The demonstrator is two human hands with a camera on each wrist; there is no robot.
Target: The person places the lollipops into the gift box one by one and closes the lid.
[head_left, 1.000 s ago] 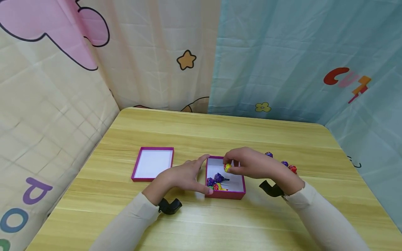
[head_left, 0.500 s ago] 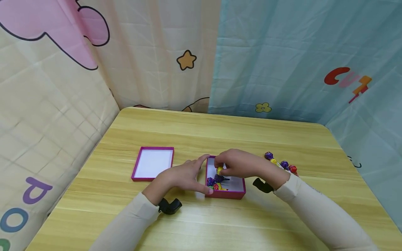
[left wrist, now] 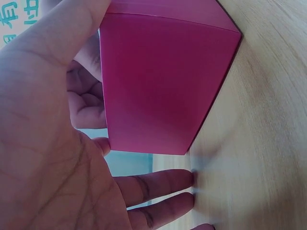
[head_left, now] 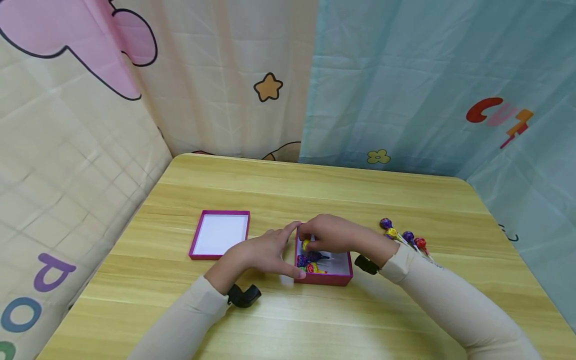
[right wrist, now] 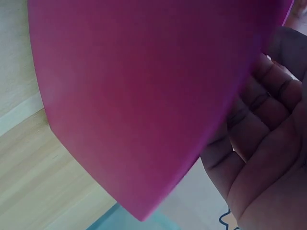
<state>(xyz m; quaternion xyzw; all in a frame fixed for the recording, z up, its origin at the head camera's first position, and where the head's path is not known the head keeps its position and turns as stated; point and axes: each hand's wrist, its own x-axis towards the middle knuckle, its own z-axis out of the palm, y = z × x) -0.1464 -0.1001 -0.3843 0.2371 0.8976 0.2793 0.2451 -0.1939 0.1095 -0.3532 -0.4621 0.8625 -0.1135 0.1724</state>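
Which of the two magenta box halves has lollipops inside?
The magenta box half between the left hand and right hand; it holds lollipops. The other half, further left, shows only white.

Yellow lollipop (head_left: 306, 244) lower, farther left.

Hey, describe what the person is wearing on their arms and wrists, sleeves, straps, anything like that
Both arms are covered by long cream-coloured sleeves, the left sleeve and the right sleeve, each ending at the wrist in a plain cuff. A small black curved camera mount sits under each wrist: one by the left hand, one by the right hand. The hands are bare, with no gloves, rings or markings visible.
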